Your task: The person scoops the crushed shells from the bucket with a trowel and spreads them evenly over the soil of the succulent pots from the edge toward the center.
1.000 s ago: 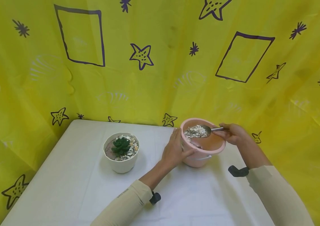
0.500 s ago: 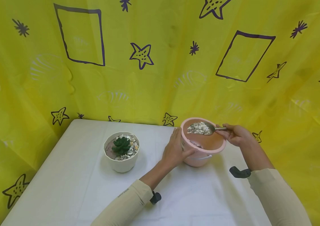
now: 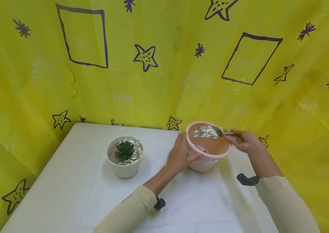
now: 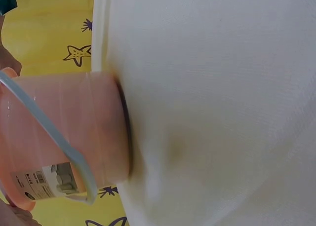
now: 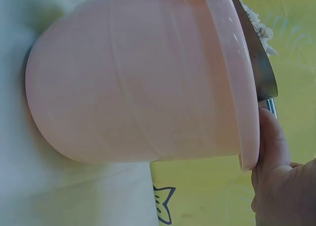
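A pink bucket (image 3: 208, 158) stands upright on the white-covered table. My left hand (image 3: 179, 155) holds it at the left side, fingers along the wall near the rim and thumb on the front. With my right hand (image 3: 244, 140) I pinch the handle of a metal scoop (image 3: 218, 132) at the bucket's right rim. White and grey shell pieces or gravel (image 3: 206, 132) heap in the scoop, which is level over the bucket's opening. More of the same bits lie inside the bucket, partly hidden by its front wall. In the right wrist view the scoop (image 5: 264, 78) shows just above the rim.
A cream pot (image 3: 125, 170) with a green succulent (image 3: 124, 150) and pebbles over part of its top stands left of the bucket. The table (image 3: 65, 181) reaches back to a yellow curtain (image 3: 164, 87). The bucket's pale handle (image 4: 44, 120) hangs down its side.
The scoop has risen out of the bits in the bucket and shifted slightly right, bearing its heap. My left hand, the bucket and the pot have stayed in place.
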Demonstrator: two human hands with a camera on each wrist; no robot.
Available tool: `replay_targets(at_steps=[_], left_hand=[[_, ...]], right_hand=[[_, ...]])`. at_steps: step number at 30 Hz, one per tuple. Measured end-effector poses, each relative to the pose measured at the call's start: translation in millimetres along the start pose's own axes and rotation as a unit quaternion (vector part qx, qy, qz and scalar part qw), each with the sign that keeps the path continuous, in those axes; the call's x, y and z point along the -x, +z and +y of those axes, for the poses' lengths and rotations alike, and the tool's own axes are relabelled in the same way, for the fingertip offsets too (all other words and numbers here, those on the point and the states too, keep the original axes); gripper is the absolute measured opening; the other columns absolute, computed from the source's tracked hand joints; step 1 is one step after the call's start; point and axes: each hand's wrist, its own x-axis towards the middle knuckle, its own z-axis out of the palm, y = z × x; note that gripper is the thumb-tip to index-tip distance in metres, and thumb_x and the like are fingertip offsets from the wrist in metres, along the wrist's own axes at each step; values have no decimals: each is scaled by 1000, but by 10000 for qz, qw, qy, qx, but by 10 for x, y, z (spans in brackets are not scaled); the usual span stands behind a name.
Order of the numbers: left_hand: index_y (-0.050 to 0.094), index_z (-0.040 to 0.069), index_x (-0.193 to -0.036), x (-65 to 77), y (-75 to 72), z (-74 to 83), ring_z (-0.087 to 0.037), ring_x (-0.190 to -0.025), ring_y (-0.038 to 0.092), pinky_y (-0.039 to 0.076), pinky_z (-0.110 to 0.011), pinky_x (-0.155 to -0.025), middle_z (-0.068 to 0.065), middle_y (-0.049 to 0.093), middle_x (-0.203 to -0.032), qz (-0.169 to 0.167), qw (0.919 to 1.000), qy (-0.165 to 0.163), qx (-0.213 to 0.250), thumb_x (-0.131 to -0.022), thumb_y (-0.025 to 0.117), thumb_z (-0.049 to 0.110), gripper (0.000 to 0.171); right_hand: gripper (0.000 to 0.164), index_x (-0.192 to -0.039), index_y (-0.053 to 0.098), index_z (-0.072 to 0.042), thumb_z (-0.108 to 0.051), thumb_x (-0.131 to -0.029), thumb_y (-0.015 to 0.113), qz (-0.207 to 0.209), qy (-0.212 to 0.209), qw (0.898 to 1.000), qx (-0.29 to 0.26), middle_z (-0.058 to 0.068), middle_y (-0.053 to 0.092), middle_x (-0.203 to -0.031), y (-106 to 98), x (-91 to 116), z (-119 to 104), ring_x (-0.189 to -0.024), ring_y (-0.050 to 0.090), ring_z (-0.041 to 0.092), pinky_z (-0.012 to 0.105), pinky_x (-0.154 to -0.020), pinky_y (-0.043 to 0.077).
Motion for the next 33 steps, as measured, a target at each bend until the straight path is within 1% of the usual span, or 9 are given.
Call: replay_targets(at_steps=[4, 9, 14, 18, 21, 23, 24, 29, 33], left_hand=[[24, -2, -165, 5, 12, -11, -36, -156, 27, 39, -51, -117, -22, 29, -168, -29, 10000, -56, 71, -88, 84, 50, 110], [23, 2, -166, 31, -7, -8, -34, -157, 22, 37, -52, -118, -19, 27, -170, -41, 9994, -108, 312, -88, 84, 48, 110], [20, 9, -168, 78, -94, -3, -32, -159, 18, 38, -54, -117, -13, 24, -172, 5, 9974, -314, 643, -88, 82, 49, 109], [19, 4, -167, 151, -236, 12, -34, -158, 21, 39, -55, -116, -17, 20, -173, 214, 9956, -511, 760, -90, 79, 49, 107], [19, 1, -166, 222, -369, 38, -37, -157, 22, 38, -55, -117, -20, 20, -172, 426, 9952, -531, 702, -93, 77, 45, 104], [18, 1, -167, 280, -457, 58, -37, -157, 21, 37, -55, -118, -20, 19, -172, 566, 9946, -523, 693, -95, 77, 41, 101], [18, 1, -167, 310, -500, 70, -37, -157, 21, 39, -55, -116, -20, 19, -172, 659, 9941, -514, 684, -95, 78, 40, 101], [19, 2, -167, 480, -693, 133, -34, -158, 20, 44, -55, -113, -17, 19, -173, 1186, 9900, -418, 636, -96, 78, 37, 99], [22, -1, -165, 618, -849, 154, -31, -159, 17, 38, -53, -117, -17, 23, -172, 1552, 9862, -293, 493, -95, 80, 34, 98]], right_hand=[[21, -98, 65, 4, -4, -110, 49, -61, 63, 10000, -28, 27, 71, -98, -3, -7, 6, -90, 75, 44, 45, -110, 40], [23, -99, 63, 5, -5, -111, 47, -143, 75, 9998, -64, 27, 71, -99, 10, -15, 20, -91, 75, 44, 47, -108, 45], [12, -110, 62, 0, -4, -110, 51, 63, -66, 9998, -202, 26, 71, -101, 82, -15, 57, -92, 75, 44, 48, -106, 47], [9, -111, 62, -1, -3, -109, 53, 55, -120, 9997, -221, 25, 72, -99, 187, -20, 91, -90, 76, 42, 47, -105, 48], [16, -103, 64, 3, -4, -110, 51, -94, -35, 9999, -132, 25, 72, -97, 294, -20, 118, -88, 76, 42, 45, -106, 48], [23, -100, 64, 5, -6, -111, 48, -226, 45, 9997, -31, 26, 72, -97, 380, -21, 141, -87, 76, 42, 43, -107, 46], [25, -99, 64, 6, -6, -112, 46, -285, 55, 9996, 22, 26, 72, -98, 431, -20, 159, -87, 76, 41, 42, -107, 46], [19, -108, 59, 5, -6, -112, 44, -566, 78, 9982, 203, 25, 70, -101, 726, -36, 306, -87, 76, 42, 42, -108, 42], [18, -113, 55, 5, -7, -113, 42, -818, 130, 9959, 354, 25, 68, -104, 952, -84, 475, -87, 75, 43, 41, -108, 39]])
